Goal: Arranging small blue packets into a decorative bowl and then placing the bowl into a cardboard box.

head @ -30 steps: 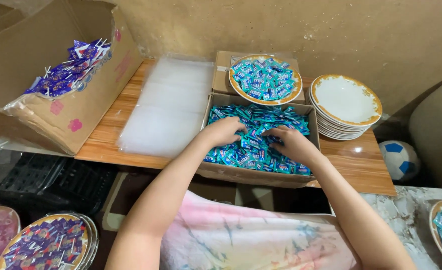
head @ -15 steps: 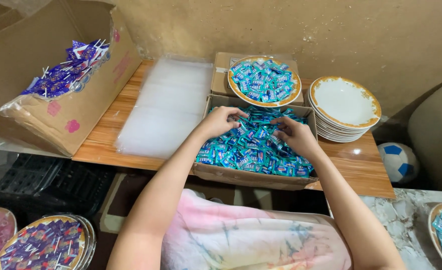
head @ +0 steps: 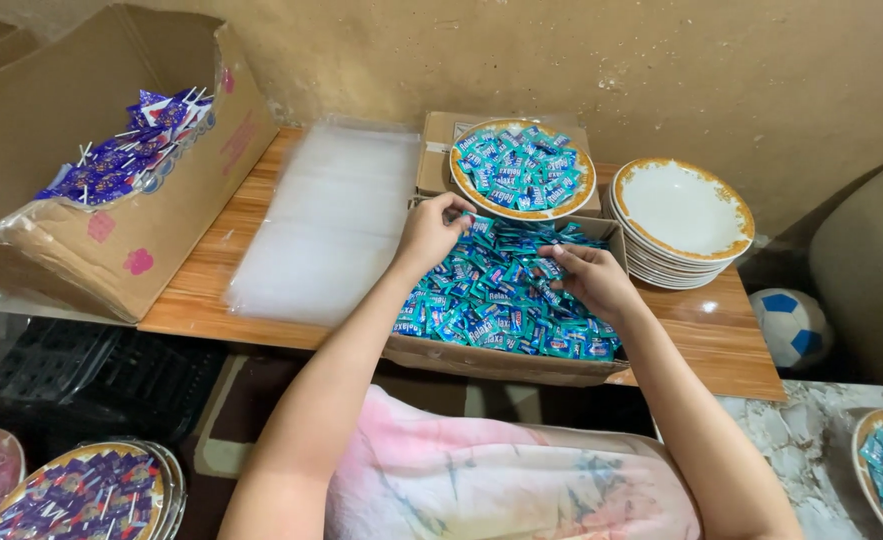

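Both hands dig into a cardboard box [head: 501, 362] of teal candy sachets [head: 491, 295] on the tabletop [head: 696, 340], left hand [head: 431, 232] pinching sachets at the far edge, right hand [head: 586, 280] curled loosely over the pile's right side.

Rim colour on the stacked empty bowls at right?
Golden-orange rim on the stacked white bowls; head view shows it best.

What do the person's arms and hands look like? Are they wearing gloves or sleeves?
No gloves. The left hand and right hand are bare, and both forearms are uncovered, with no sleeves in view. I see no rings, watch or bracelets. Below the arms lies pale pink cloth with blue marks.
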